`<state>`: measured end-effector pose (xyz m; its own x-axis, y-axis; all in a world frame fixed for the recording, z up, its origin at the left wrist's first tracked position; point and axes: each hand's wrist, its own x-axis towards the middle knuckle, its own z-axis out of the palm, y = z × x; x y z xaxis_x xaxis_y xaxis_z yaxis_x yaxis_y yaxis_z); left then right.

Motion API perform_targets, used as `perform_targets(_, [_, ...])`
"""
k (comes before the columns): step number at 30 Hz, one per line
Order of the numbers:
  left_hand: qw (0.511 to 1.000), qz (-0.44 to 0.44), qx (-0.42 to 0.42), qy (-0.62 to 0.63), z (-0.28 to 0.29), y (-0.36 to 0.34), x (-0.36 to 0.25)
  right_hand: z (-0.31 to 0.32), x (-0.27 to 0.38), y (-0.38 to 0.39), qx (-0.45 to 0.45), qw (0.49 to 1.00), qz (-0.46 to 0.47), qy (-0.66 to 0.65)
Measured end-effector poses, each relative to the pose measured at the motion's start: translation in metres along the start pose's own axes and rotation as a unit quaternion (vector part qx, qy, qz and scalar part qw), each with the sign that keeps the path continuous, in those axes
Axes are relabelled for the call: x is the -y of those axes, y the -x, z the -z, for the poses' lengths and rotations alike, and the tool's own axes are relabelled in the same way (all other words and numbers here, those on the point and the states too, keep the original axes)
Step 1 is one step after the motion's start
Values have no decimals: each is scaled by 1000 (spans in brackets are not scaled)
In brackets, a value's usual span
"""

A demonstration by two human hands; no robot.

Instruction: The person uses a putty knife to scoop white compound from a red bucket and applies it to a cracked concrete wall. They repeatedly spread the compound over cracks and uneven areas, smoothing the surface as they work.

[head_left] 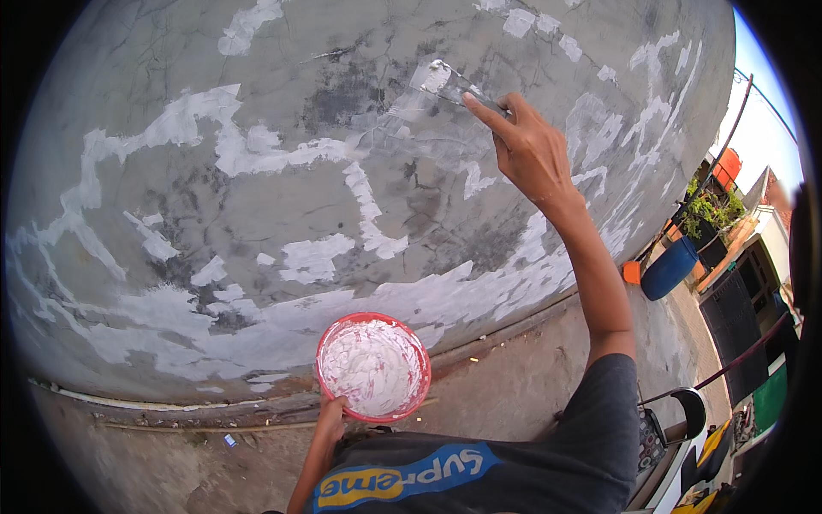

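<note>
In my right hand (533, 147) is a putty knife (452, 84), my forefinger stretched along it. White paste clings to the blade, which is against or very close to the grey wall (282, 206); I cannot tell which. Thin whitish smears lie on the wall just below the blade. My left hand (332, 415) grips the rim of a red bowl (374, 367) low down, in front of the wall's foot. Thick white paste fills much of the bowl. Only part of the left hand shows, with the thumb over the rim.
White patches (317, 259) and cracks cover the wall. A pale pipe (171, 403) runs along its base above the concrete floor (505, 373). To the right stand a blue barrel (670, 268), an orange container (632, 272), green plants (712, 208) and a chair (687, 409).
</note>
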<state>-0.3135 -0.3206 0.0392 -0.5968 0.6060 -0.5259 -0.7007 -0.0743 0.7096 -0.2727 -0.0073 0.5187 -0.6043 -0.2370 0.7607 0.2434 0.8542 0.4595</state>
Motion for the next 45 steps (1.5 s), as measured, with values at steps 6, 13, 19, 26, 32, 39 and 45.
perform_targets(6, [1000, -22, -7, 10, -11, 8, -2, -27, -6, 14, 24, 999, -16, 16])
perform_targets(13, [999, 22, -17, -21, 12, -11, 22, -9, -47, -5, -7, 998, 63, -29])
perform_targets(19, [999, -12, -29, 5, -9, -5, 8, -24, -76, -45, -3, 989, 151, 1])
perform_targets(26, [1000, -14, -19, -14, -15, -1, 9, -11, -90, -9, 66, 997, 48, 20])
perform_targets(32, [1000, 5, -22, -12, -8, -8, 17, 32, -41, -25, 42, 996, 59, 57])
perform_targets(39, [1000, -14, -8, -1, -14, -9, 13, 12, -39, -35, 45, 996, 56, 58])
perform_targets(45, [1000, -13, -6, -6, 2, -7, 13, 25, -46, -5, 77, 993, -8, 86])
